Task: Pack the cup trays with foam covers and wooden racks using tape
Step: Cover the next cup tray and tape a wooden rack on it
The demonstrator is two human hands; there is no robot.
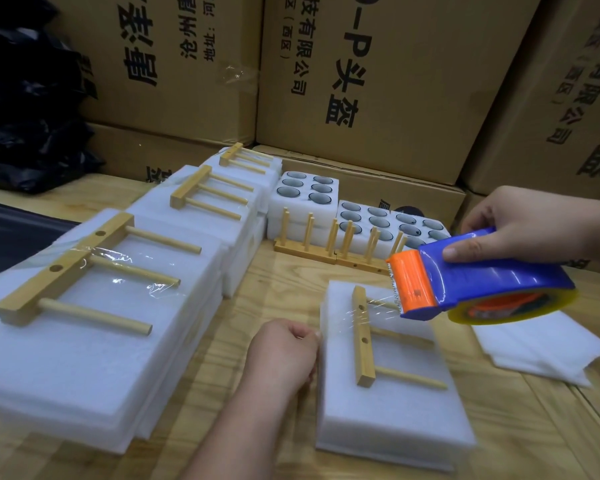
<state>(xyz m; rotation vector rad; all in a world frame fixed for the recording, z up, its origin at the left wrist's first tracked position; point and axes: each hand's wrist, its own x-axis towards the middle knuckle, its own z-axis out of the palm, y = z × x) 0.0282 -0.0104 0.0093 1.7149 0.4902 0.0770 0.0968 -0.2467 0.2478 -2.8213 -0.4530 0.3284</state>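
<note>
Item one: our right hand [520, 225] grips the blue and orange tape dispenser [478, 278], fingers curled over its top and thumb along the near side, the yellow-rimmed tape roll hanging at its right end. From the orange blade a clear strip of tape [361, 315] runs down-left across the wooden rack [363, 337] lying flat on the foam-covered cup tray [388, 420] directly below the dispenser.

Item two: our left hand [284, 351], fingers curled, pinches the tape's free end against the tray's left edge, just left of the rack's bar.

Item three: right of the tray, below the dispenser, loose foam sheets [541, 348] on the wooden table [281, 282].

Item four: beyond the tray, upright wooden racks [326, 242] stand touching open cup trays [378, 220], whose round holes show cups.

Item five: far left of our left hand, a row of packed trays [94, 341], each with a rack on top; tape shows on the nearest.

Item six: cardboard boxes [378, 81] stacked behind; black bags [25, 98] at far left.
</note>
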